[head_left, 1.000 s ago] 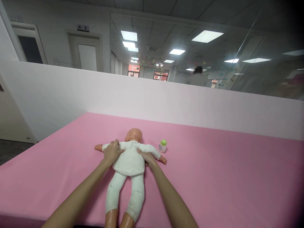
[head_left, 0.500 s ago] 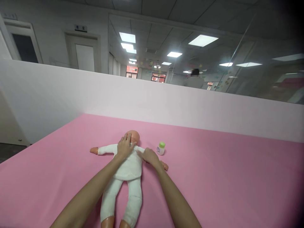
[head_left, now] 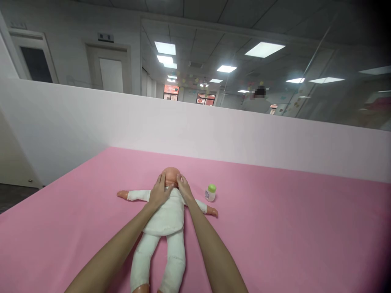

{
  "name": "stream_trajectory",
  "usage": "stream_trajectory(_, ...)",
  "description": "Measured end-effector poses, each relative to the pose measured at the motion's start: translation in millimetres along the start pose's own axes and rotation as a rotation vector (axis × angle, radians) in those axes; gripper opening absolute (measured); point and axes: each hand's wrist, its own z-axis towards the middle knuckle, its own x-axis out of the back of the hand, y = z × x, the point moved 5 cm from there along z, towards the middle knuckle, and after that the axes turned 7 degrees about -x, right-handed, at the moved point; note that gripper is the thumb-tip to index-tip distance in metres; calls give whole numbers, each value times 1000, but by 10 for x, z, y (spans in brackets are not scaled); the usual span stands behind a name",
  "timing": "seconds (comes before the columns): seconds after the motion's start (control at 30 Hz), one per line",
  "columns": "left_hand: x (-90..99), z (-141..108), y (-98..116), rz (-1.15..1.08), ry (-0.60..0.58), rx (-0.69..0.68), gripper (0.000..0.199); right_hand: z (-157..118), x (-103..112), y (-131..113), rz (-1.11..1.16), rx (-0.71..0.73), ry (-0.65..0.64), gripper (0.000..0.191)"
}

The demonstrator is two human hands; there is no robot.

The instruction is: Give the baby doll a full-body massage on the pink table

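A doll [head_left: 166,213] in white clothes lies on a pink surface [head_left: 275,228], its arms spread and its head towards the far side. My left hand [head_left: 159,193] rests at the left side of the doll's head and neck, its fingers along the cheek. On the other side my right hand [head_left: 184,189] touches the right side of the head with its fingers. Between them the two hands hold the doll's head [head_left: 171,174]. A small clear jar with a green lid [head_left: 210,193] stands upright to the right of my right hand.
Behind the pink surface runs a low white wall [head_left: 195,126], with glass above it. A person [head_left: 259,99] is seen through the glass, far off. Doors [head_left: 111,75] are at the back left.
My right hand has moved up from the doll's shoulder to the side of its head. My left hand has stayed at the head. The doll's right-hand arm is more exposed.
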Motion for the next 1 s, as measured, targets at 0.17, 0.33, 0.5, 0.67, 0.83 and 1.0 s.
stream_trajectory(0.17,2,-7,-77,-70,-101,61,96,-73,34,3,-18,35,-28,82)
stream_trajectory(0.33,16,-75,-48,100,-145,160,99,-158,23,-34,-90,50,-53,81)
stream_trajectory(0.5,28,-181,114,293,-136,-54,84,-202,-5,-124,-124,14,-97,83)
stream_trajectory(0.67,-31,-270,65,270,-260,-18,108,-334,44,-202,-131,62,-197,73)
stream_trajectory(0.83,-41,-272,95,293,-287,16,111,-496,164,-221,-169,93,-241,65)
stream_trajectory(1.0,86,-226,321,306,-210,17,99,-417,680,-256,-252,111,11,56)
